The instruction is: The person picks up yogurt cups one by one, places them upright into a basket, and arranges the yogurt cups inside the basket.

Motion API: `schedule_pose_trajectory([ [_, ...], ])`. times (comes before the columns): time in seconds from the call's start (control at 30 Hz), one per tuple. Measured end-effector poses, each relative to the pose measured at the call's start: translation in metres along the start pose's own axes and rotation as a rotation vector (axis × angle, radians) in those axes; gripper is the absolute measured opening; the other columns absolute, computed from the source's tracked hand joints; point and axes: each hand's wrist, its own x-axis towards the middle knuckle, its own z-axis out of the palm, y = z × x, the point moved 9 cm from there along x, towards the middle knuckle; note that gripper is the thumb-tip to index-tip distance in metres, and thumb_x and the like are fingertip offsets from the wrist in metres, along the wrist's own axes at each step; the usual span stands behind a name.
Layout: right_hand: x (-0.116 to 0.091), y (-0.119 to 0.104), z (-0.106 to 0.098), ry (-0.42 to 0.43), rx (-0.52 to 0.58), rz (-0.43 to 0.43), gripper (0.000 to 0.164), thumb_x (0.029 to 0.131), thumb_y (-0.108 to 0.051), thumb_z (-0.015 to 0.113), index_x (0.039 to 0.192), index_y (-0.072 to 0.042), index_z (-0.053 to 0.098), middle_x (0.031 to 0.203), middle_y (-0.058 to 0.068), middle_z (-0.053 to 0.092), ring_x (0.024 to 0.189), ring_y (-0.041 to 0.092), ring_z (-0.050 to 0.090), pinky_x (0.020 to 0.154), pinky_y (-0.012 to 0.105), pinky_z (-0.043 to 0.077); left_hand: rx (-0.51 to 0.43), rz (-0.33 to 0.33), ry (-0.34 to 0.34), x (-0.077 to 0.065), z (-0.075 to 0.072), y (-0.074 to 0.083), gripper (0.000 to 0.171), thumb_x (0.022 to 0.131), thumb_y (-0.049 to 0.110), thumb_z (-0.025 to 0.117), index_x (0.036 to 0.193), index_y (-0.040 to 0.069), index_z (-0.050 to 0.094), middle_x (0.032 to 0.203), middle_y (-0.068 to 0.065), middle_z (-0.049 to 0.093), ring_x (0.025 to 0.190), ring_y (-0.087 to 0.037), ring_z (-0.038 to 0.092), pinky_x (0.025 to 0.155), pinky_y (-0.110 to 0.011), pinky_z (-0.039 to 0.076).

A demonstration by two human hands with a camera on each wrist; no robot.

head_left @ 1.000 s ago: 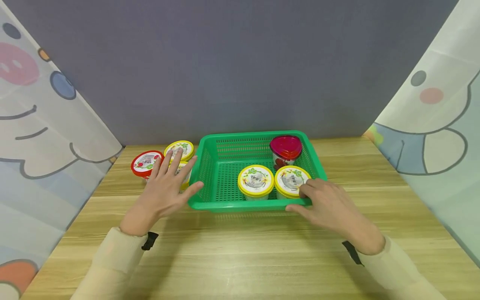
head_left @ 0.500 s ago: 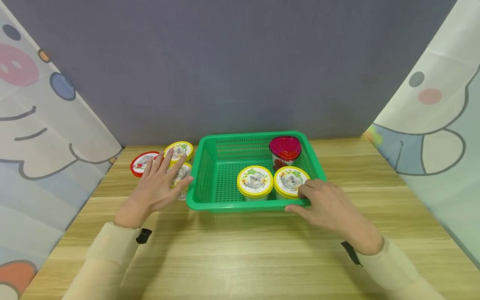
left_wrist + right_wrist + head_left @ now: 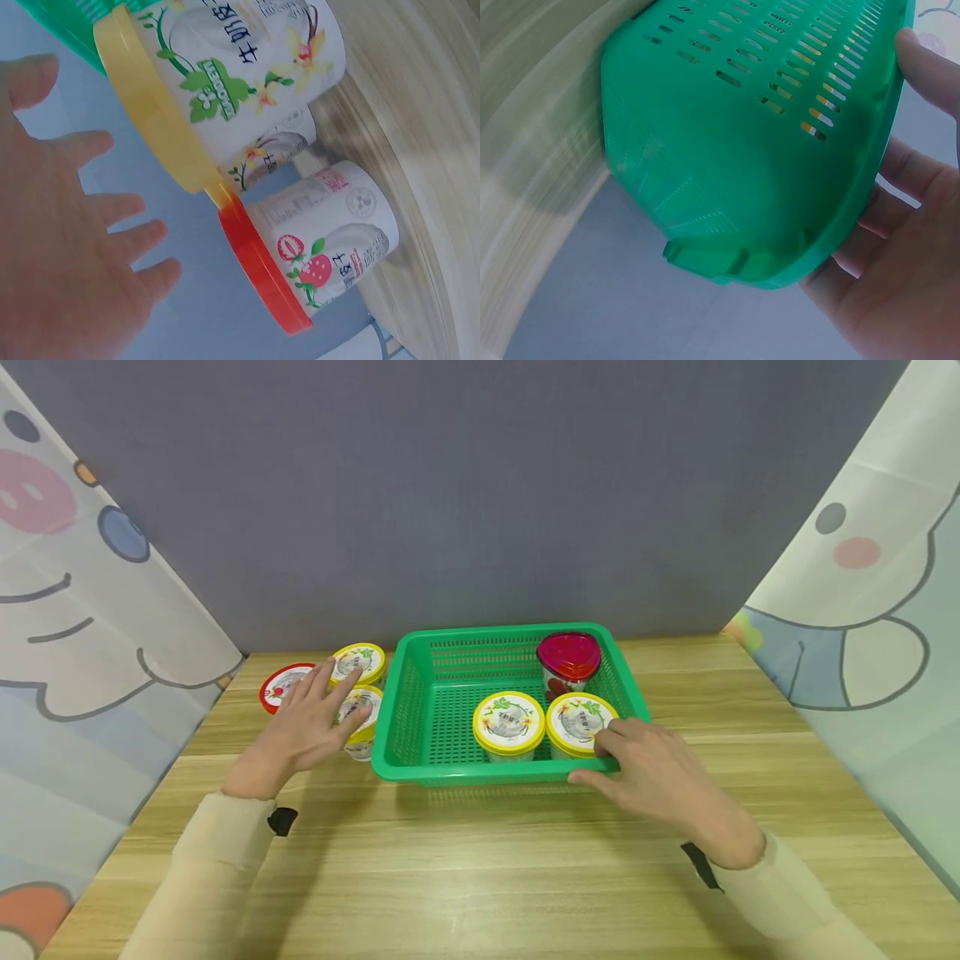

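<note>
My left hand (image 3: pixel 303 727) hovers with fingers spread over several tubs left of the basket. One is a red-lidded tub (image 3: pixel 330 232) printed with strawberries. Two more have yellow lids: the nearer yellow-lidded tub (image 3: pixel 247 60) and a farther yellow-lidded tub (image 3: pixel 365 658). In the left wrist view the fingers are apart from the tubs. My right hand (image 3: pixel 660 768) grips the green plastic basket (image 3: pixel 480 772) by its rim at the front right corner, thumb outside and fingers over the edge. Its fingertips are near a yellow-lidded tub (image 3: pixel 577 722) inside; whether they touch is unclear.
Inside the basket, another yellow-lidded tub (image 3: pixel 509 722) stands at the front. A clear container with a magenta lid (image 3: pixel 570 654) is at the back right. The wooden table (image 3: pixel 465 868) meets a grey back panel (image 3: pixel 480 510), with cartoon-printed sheets on both sides.
My left hand has drawn back to the left, away from the basket, uncovering more of the nearer yellow-lidded tub. My right hand keeps its grip on the rim; the basket has barely shifted.
</note>
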Motion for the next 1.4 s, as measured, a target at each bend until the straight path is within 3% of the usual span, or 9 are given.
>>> schedule_pose_trajectory([
  [0.3,0.000,0.001,0.000,0.001,-0.001,0.002,0.039,0.078,-0.049,0.084,0.075,-0.019,0.059,0.074,-0.008,0.051,0.068,0.012,0.047,0.057,0.031,0.041,0.019,-0.013,-0.061,-0.002,0.007,0.000,0.081,0.100,0.055,0.052,0.163,0.014,0.022,0.166,-0.026,0.007,0.149,-0.053,0.006,0.118,-0.065,0.005],
  [0.67,0.000,0.000,0.000,0.000,-0.006,0.000,0.039,0.078,-0.048,0.085,0.075,-0.019,0.059,0.074,-0.008,0.050,0.067,0.012,0.047,0.057,0.031,0.040,0.088,0.069,0.070,0.009,0.010,0.007,0.075,0.093,0.041,0.063,0.157,0.012,0.036,0.157,-0.029,0.029,0.140,-0.055,0.029,0.115,-0.065,0.023],
  [1.1,0.000,-0.001,0.000,-0.010,-0.005,0.000,0.039,0.078,-0.046,0.085,0.075,-0.018,0.059,0.074,-0.008,0.050,0.067,0.012,0.047,0.058,0.031,0.041,0.149,0.134,0.158,0.011,0.007,0.013,0.060,0.092,0.030,0.061,0.147,0.009,0.052,0.141,-0.031,0.043,0.124,-0.051,0.046,0.103,-0.063,0.039],
  [1.27,0.000,-0.001,0.000,-0.013,-0.005,0.004,0.039,0.078,-0.046,0.085,0.076,-0.018,0.059,0.074,-0.008,0.050,0.067,0.012,0.047,0.058,0.031,0.041,0.155,0.140,0.166,0.011,0.007,0.014,0.055,0.092,0.031,0.063,0.142,0.011,0.056,0.126,-0.026,0.050,0.111,-0.045,0.050,0.090,-0.062,0.046],
  [1.4,0.000,-0.001,0.000,-0.007,-0.007,0.001,0.039,0.077,-0.047,0.086,0.076,-0.018,0.059,0.074,-0.008,0.050,0.067,0.012,0.047,0.057,0.031,0.041,0.147,0.132,0.130,0.012,0.009,0.014,0.056,0.092,0.033,0.062,0.143,0.012,0.055,0.124,-0.023,0.050,0.110,-0.043,0.050,0.087,-0.060,0.045],
])
